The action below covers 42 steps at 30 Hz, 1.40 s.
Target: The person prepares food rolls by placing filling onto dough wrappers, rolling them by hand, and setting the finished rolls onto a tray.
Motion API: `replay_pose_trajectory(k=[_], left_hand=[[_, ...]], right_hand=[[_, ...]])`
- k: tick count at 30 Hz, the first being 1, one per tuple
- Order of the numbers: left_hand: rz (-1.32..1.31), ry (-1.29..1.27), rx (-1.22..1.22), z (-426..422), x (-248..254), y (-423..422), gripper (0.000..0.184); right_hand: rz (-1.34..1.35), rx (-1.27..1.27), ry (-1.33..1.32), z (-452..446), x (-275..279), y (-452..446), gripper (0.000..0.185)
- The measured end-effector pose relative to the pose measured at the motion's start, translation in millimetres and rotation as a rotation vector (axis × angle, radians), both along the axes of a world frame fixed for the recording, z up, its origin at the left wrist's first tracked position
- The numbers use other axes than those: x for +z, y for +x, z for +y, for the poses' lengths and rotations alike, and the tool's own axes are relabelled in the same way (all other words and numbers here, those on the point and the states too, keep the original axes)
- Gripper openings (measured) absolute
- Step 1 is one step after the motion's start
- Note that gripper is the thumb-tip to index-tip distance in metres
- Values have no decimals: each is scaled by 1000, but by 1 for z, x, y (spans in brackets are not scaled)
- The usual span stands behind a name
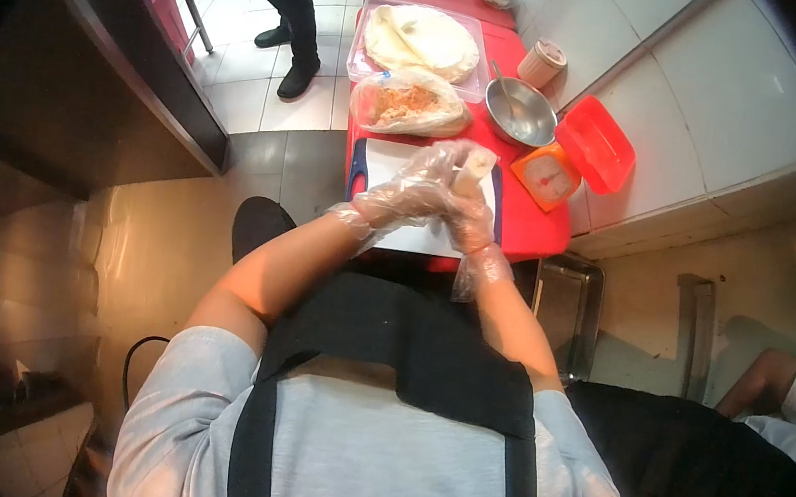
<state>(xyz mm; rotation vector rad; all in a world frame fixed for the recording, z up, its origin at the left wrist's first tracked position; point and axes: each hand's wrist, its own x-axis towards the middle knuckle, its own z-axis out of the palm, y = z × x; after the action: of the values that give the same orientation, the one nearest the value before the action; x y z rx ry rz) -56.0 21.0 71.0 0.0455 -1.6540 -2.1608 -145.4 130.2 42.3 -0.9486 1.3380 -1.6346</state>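
My left hand [408,194] and my right hand [469,222], both in clear plastic gloves, meet over a white cutting board [418,241] with a dark blue edge. Between them, raised off the board, is a pale spring roll [470,175], its end pointing away from me. The fingers of both hands are closed around it. Just beyond the board lies a clear plastic bag of orange shredded filling [408,104]. Behind that, a clear plastic tray [486,39] holds a stack of thin round wrappers [430,40], one folded back.
To the right on the red table [540,236] stand a steel bowl [519,114] with a spoon, an orange scale [547,176], a red container [598,143] and a lidded tub [541,65]. A tiled wall borders the right. People stand ahead and at right.
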Motion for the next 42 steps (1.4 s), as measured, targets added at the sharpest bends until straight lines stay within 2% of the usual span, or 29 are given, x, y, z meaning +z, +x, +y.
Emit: replay_pose_trajectory(k=[2,3,6,10,12,13,15,16,18,20,21,23,24,25,26,27,28,30,31,32,35,37,38,40,42], left_hand=[[-169,-134,-4,4,-8,-3,46],[-85,-349,173,8,-6,-6,35],[-194,-99,43,18,8,-9,27],[-229,-61,-10,18,35,1,31],[-280,-69,3,16,56,9,29],[-170,-69,-19,11,45,7,25],[227,-747,361,12,34,2,20],[277,-821,370,11,42,8,17],[-28,-315,62,12,64,23,11],[-179,25,-13,24,92,37,13],[-81,116,36,27,76,31,15],[-60,-58,135,24,65,28,14],[-46,-140,183,22,58,27,14],[-83,-239,125,14,43,27,25],[-26,-152,139,18,48,26,29],[33,-61,154,27,55,25,33],[92,32,172,34,62,27,37],[-5,-60,210,36,68,35,43],[15,-116,223,36,66,31,43],[37,-172,236,35,65,30,42],[-32,-15,178,42,77,36,44],[-189,-242,226,34,63,29,44],[-266,-355,251,31,57,26,44],[-256,-358,206,36,78,32,44],[-183,-387,210,37,80,31,43]], right_hand=[[348,-97,120,1,-47,-7,34],[365,-113,128,2,-53,-3,35],[122,-57,58,3,-64,4,37],[-228,74,-57,2,-63,9,40],[-191,77,21,7,-57,16,41],[-77,45,171,13,-48,23,41],[-67,101,146,19,-49,25,53],[-67,124,124,18,-46,23,59],[-78,61,68,23,-14,7,62],[-56,-16,-13,27,46,-10,65],[6,-15,-60,30,75,-15,67],[252,73,-141,34,135,-20,62],[553,102,-123,31,156,-16,59],[857,129,-95,26,171,-15,57],[1164,159,-59,21,185,-10,54],[1246,180,-86,19,198,0,37],[1210,224,-45,16,200,2,32],[1136,318,38,10,204,3,23],[1038,319,7,12,207,5,14],[1033,339,-2,11,205,4,12],[1022,391,-9,8,201,-1,8],[1022,426,8,9,201,-4,6],[1094,411,-7,11,201,-4,6],[1240,385,-39,14,201,-5,7],[1264,335,5,14,197,-3,8]])
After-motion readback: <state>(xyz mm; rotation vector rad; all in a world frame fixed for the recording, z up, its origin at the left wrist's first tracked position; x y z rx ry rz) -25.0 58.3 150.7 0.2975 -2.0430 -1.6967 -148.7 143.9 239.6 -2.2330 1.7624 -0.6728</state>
